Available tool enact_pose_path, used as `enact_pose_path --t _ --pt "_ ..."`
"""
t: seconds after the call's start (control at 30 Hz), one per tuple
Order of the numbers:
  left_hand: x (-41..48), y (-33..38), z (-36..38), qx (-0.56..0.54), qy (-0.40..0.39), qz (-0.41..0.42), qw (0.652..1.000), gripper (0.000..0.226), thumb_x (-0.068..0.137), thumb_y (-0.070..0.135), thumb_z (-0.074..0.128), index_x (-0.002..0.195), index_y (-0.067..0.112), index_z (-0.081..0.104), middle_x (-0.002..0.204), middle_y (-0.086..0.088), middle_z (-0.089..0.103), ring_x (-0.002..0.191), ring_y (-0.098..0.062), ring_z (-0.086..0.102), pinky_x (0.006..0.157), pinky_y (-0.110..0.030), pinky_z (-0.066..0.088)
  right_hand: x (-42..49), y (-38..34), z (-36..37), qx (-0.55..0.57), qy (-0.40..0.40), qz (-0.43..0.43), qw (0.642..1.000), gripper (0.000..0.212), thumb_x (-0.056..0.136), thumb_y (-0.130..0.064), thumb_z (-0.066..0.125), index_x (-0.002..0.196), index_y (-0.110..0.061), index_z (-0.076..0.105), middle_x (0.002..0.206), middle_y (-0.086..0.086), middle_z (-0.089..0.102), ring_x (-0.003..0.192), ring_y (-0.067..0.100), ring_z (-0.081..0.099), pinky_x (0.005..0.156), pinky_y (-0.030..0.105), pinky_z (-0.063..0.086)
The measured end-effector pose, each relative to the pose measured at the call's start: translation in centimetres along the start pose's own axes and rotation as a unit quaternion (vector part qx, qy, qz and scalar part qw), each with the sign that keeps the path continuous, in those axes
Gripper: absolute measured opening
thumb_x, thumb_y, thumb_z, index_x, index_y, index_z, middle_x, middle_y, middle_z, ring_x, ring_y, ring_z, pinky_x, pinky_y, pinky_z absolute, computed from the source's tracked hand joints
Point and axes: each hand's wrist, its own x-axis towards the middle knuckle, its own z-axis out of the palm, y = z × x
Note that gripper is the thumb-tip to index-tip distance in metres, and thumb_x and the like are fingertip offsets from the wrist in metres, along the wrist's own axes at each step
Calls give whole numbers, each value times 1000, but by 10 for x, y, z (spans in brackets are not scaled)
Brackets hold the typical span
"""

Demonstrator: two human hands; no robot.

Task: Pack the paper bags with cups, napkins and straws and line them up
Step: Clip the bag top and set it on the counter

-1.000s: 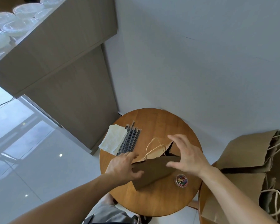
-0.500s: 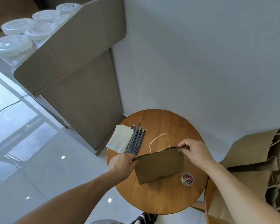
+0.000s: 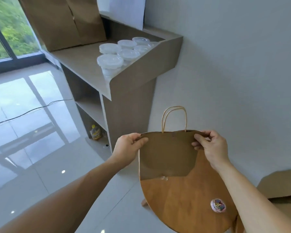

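A plain pale grey wall [image 3: 233,64] backs a grey-brown wooden counter [image 3: 129,115] with open shelves below. The glossy white tiled floor [image 3: 32,157] mirrors daylight from a dark-framed window [image 3: 7,31] at upper left, with greenery outside. A round wooden worktop [image 3: 183,199] stands nearest.

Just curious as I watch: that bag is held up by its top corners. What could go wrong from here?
The left hand and right hand pinch only the top corners of the paper bag, so the thin paper might tear or slip when pulled open. The lidded cups stand packed together on the counter; grabbing one could topple its neighbours.
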Motion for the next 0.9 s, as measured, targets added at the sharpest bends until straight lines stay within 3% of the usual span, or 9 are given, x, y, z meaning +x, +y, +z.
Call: enact_pose_path --t 0.07,0.17,0.27,0.37,0.53,0.73,0.9 --pt "-4 10 -37 -34 32 14 999 19 93 30 68 75 34 72 76 20 72 72 5 64 60 -5 44 -3 -28 32 21 1 -23 1000 9 88 -5 71 92 -7 63 65 5 71 58 18 69 52 24 56" --pt "-5 26 -88 -82 79 18 993 13 93 33 67 86 26 77 79 14 74 72 -1 67 61 -11 49 -6 -68 74 41 -2 -48 998 10 87 -6 72 90 -10 64 68 5 71 59 19 70 52 24 56" --pt "-5 46 -137 -108 127 52 985 14 93 32 67 84 25 76 71 15 72 55 2 62 49 -9 44 -9 -111 113 50 -8 -80 996 11 87 -6 73 89 -12 64 71 3 71 56 20 70 51 25 57" --pt "2 70 -183 -108 182 91 973 15 92 33 68 79 29 76 76 13 74 68 1 65 57 -9 47 -6 -157 143 42 -35 -116 992 10 88 -9 73 89 -14 65 67 1 72 55 21 70 49 25 56" --pt "31 108 -256 -65 255 158 952 20 90 34 71 70 34 75 72 14 73 62 5 63 56 -7 46 18 -228 191 59 -86 -161 981 11 88 -7 73 90 -12 63 59 -2 68 48 17 66 44 25 53" --pt "87 154 -326 -50 324 227 917 10 75 50 73 74 40 78 73 11 74 70 -9 67 72 -35 57 78 -304 239 90 -146 -207 963 12 88 -11 73 93 -9 62 58 -1 66 46 15 62 44 25 51" --pt "138 184 -369 -48 370 258 891 21 69 55 73 71 35 77 65 11 70 68 -15 63 69 -40 53 133 -356 277 85 -162 -264 947 11 89 -16 73 93 -13 64 62 -1 70 52 21 66 49 28 54"
